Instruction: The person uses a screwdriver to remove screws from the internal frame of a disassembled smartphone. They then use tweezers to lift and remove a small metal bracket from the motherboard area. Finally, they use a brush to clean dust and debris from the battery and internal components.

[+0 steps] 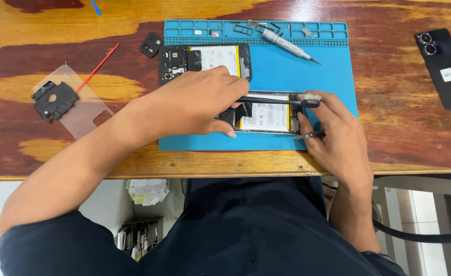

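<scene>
Resting phone: opened phone (264,116) lies on the blue mat (328,82), between both hands.
Left hand: left hand (195,105) covers the phone's left end, fingers curled, pinching a thin black tool (274,101) laid along its top edge.
Right hand: right hand (333,135) grips the phone's right end, fingers pinching tweezers (310,135).
Nearby: second opened phone (205,61) and screwdriver (287,43) lie farther back on the worktop (404,138).

We see the opened phone with white battery (264,115) on the blue silicone mat (328,76); another opened phone (205,60) lies farther (left), a closed black phone (443,66) far right.
</scene>
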